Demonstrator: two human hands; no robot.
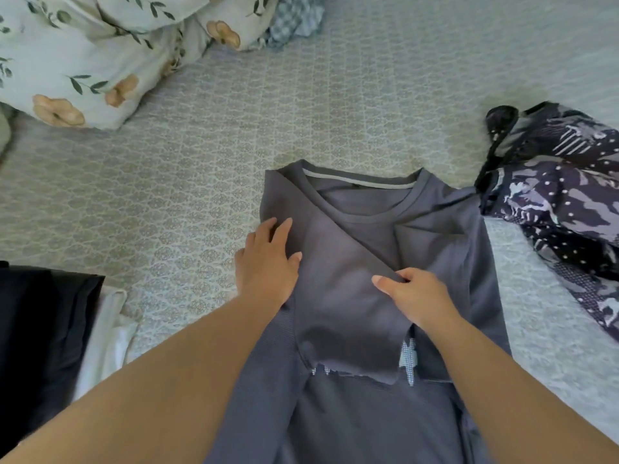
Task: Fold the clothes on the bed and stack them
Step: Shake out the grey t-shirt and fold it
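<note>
Pinching a folded edge of cloth between thumb and curled fingers, the right hand [413,296] sits near the middle of the grey shirt [351,329], on its chest. Left hand [268,262] lies flat with fingers straight and spread, pressing the shirt's left folded edge against the bed [201,162]; it holds nothing

Shirt position: spread directly below and between both hands, collar [361,184] pointing away from the person, hem toward the body and running out of view at the bottom. Long axis therefore runs straight out from the person, near to far. The left side panel appears already turned in over the chest; the flap in the right hand crosses diagonally from the left shoulder down to that hand

Judgement: the coming fold turns on this axis. Either hand reaches the shirt equally; the right hand has the working edge, the left serves as the anchor

Outward from the shirt: a patterned dark garment [562,209] lies unfolded to the right, touching the shirt's right shoulder. To the left, well apart, a stack of black cloth [43,329] over white cloth [107,336]. Far left, a floral duvet [83,61], bunched; beside it a checked cloth [294,18], partly hidden
</note>
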